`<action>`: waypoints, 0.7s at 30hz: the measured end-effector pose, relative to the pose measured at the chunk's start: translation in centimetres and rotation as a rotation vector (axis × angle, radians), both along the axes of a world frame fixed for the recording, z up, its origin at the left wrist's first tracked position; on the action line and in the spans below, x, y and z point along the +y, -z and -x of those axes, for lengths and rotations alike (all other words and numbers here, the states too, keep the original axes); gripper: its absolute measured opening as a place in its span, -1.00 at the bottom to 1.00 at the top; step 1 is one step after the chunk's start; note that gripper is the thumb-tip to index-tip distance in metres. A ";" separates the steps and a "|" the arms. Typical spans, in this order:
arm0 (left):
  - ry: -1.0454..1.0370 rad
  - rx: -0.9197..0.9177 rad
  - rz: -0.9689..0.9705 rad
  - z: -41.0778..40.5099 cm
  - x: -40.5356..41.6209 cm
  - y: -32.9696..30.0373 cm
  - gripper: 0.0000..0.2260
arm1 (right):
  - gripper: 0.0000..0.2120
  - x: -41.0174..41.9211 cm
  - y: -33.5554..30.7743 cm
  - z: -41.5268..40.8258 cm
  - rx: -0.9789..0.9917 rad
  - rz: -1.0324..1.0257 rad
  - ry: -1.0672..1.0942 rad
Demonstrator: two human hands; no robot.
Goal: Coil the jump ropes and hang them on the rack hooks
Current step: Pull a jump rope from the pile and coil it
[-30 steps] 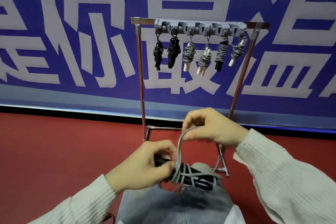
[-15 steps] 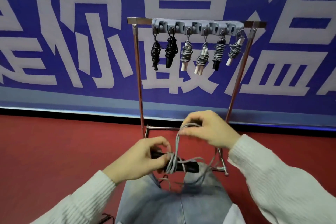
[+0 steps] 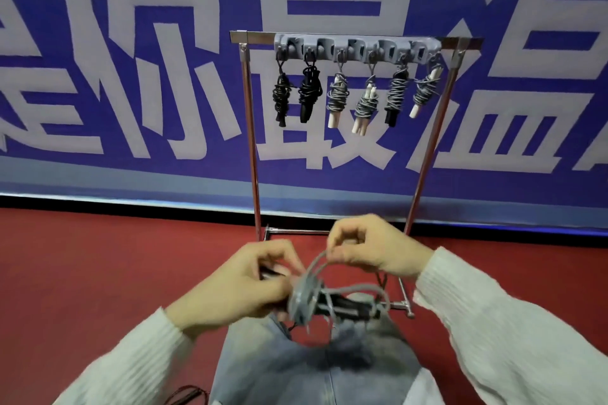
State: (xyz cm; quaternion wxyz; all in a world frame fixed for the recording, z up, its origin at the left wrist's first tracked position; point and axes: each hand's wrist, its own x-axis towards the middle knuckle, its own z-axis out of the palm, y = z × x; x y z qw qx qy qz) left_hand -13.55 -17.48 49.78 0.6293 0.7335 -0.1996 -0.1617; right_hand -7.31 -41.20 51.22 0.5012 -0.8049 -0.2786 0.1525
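One more snug turn: pinch the grey cord (image 3: 317,265) in right hand (image 3: 375,250), left hand (image 3: 243,286) gripping the black handles (image 3: 342,306) steady.

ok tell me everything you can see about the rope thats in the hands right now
The grey jump rope is a thin, braided-looking cord with black handles lying roughly level above the person's lap. Several turns are already wound tightly around the handles near their left end; a looser loop arcs over to the right end. The left hand grips the handles' left end. The right hand pinches a raised loop of cord above the bundle. It is not yet on the rack.
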 end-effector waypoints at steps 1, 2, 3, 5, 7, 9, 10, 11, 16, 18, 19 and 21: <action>-0.054 0.104 0.216 0.0 0.2 -0.6 -0.90 | -0.79 0.1 1.1 0.5 0.068 -0.024 -0.001; -0.171 0.222 0.441 -0.4 0.2 -1.1 -0.89 | -0.72 0.6 2.4 1.4 0.117 -0.033 0.010; -0.307 0.317 0.647 -1.2 0.1 -1.2 -0.85 | -0.67 1.1 3.7 2.6 0.122 -0.005 0.028; -0.556 0.299 0.717 -2.9 -0.6 -0.3 -0.74 | -0.68 2.2 5.0 4.7 -0.146 0.187 0.048; -0.749 -0.079 0.156 -3.8 -1.2 1.8 -0.82 | -0.71 2.7 3.9 4.6 -0.544 0.435 0.054; -0.627 -0.405 -0.432 -3.2 -1.4 3.8 -0.87 | -0.76 2.3 1.0 2.5 -0.701 0.474 0.130; -0.454 -0.429 -0.528 -2.5 -1.3 3.5 -0.87 | -0.81 1.6 -0.2 1.3 -0.594 0.385 0.115; -0.260 -0.337 -0.459 -2.0 -1.2 2.9 -0.88 | -0.84 0.8 -1.0 0.0 -0.431 0.249 0.085; -0.060 0.232 0.565 -1.4 0.2 -0.6 -0.65 | -0.66 -0.2 2.8 -0.6 0.070 -0.042 0.086; -0.264 0.321 0.885 -3.0 0.1 -0.8 -0.81 | -0.67 0.9 4.7 2.2 -0.014 0.050 0.080; -0.404 0.288 0.858 -3.9 0.1 -0.5 -0.85 | -0.71 1.3 5.2 3.3 -0.171 0.160 0.074; -0.714 0.031 0.366 -5.5 0.3 1.1 -0.87 | -0.72 1.5 4.5 4.5 -0.530 0.417 0.048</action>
